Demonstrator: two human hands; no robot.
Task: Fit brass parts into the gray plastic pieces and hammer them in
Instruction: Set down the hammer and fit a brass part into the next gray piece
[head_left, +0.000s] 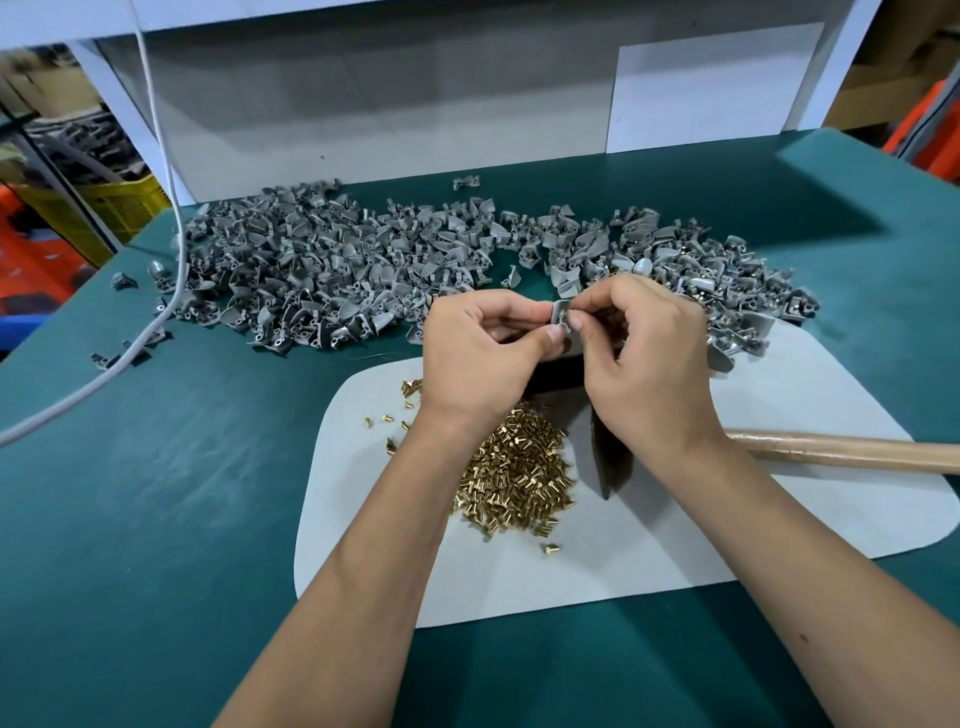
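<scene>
My left hand (480, 353) and my right hand (644, 358) meet above the white mat (675, 545). Between their fingertips they pinch one small gray plastic piece (562, 316). Whether a brass part is in it is hidden by the fingers. A heap of brass parts (519, 473) lies on the mat under my left wrist. A broad pile of gray plastic pieces (332, 270) spreads across the green table behind my hands. The hammer's wooden handle (852, 451) lies on the mat to the right, its dark head (610, 457) beneath my right wrist.
A white cable (171, 291) runs down across the table's left side. Several stray gray pieces (119, 356) lie near it. A white back panel (363, 119) closes the rear of the bench. Yellow and orange crates (104, 208) stand beyond the left edge.
</scene>
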